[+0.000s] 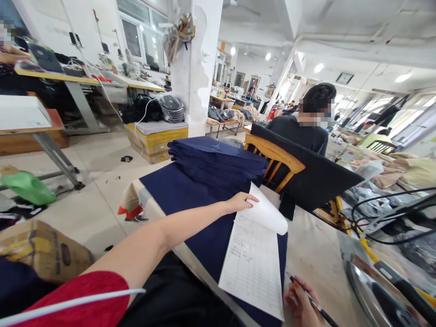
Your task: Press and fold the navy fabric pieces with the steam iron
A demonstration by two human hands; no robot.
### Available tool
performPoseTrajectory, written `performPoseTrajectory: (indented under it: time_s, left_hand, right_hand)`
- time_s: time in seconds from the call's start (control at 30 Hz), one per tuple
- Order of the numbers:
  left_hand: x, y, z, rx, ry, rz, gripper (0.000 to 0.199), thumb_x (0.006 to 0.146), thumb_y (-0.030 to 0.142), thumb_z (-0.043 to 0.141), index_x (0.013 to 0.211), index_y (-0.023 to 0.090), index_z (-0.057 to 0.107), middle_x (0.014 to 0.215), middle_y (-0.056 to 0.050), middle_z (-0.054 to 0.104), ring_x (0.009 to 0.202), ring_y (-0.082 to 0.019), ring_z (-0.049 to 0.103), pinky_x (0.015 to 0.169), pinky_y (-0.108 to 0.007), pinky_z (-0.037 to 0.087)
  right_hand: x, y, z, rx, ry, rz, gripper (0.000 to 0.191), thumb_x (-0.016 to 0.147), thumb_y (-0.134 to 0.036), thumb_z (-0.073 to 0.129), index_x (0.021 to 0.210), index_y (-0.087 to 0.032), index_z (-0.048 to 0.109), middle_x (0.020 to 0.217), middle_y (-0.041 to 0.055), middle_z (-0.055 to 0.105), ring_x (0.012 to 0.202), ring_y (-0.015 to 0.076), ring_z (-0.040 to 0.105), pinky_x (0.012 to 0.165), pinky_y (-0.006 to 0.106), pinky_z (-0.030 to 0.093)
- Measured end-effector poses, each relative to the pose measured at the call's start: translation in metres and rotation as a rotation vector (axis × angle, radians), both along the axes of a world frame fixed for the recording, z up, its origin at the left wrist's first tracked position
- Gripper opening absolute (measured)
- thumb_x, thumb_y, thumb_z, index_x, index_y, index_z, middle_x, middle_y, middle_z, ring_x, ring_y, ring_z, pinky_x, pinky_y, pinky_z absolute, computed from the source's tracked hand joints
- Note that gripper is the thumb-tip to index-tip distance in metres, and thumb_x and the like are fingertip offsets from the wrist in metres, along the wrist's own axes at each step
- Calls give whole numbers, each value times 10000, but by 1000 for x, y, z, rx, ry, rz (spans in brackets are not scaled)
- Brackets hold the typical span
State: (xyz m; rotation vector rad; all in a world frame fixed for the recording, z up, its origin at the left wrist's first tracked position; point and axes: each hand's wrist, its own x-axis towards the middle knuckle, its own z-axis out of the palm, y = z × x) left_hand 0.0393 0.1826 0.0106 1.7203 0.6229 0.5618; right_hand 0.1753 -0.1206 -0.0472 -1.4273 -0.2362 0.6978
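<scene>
A notepad (254,268) with a printed grid and some handwriting lies on navy cloth (190,222) in front of me. My left hand (242,202) reaches across to its far end, fingers closed on a white page (269,213) that is curled back. At the lower right, my right hand (302,302) grips a dark pen (318,305), its tip close to the pad's right edge but apart from it. Folded navy fabric (218,163) is stacked just beyond the pad.
A dark phone (288,205) lies right of the page. Behind it stands a wooden chair (275,156) near a seated person (306,127) in black. A shiny round metal machine part (378,295) and black cables (391,213) are at right. Cardboard boxes (44,250) sit at lower left.
</scene>
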Motion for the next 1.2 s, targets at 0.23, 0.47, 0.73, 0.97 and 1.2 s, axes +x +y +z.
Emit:
performPoseTrajectory:
  time_s: [0.23,0.47,0.73,0.97,1.2]
  left_hand:
    - [5,-3,1,-91,-43,28,310,710,142,604,998,90,708,616,0,588,558,-84,431,554,-197,329]
    - [8,-3,3,-182,-89,-49,412,625,62,631,1026,124,704,646,4,621,566,-88,489,589,-196,373]
    - [30,15,23,-224,-258,-71,456,679,23,532,1093,145,676,1088,-70,660,899,-149,608,822,-234,430]
    - [44,32,20,-239,-348,10,400,712,33,533,1064,150,683,1179,-69,627,1049,-168,581,942,-276,399]
    - [48,35,13,-238,-338,88,385,710,75,580,1072,160,681,947,-39,697,845,-163,631,780,-250,477]
  right_hand:
    - [-13,-8,7,-48,-5,-32,505,510,-456,805,867,-135,650,671,32,677,571,127,583,538,233,529]
    - [-29,-2,6,-77,-196,-65,472,576,-499,754,872,-145,651,676,0,650,625,133,582,590,237,515]
    - [-46,11,14,-113,-349,-9,461,614,-521,716,884,-152,655,775,21,655,676,170,608,643,287,501]
    - [-35,27,13,-142,-455,17,447,671,-529,671,908,-152,634,790,38,656,697,188,620,636,295,507]
    - [-2,68,19,-218,-535,68,462,699,-545,637,957,-162,629,870,68,663,791,226,635,708,334,515]
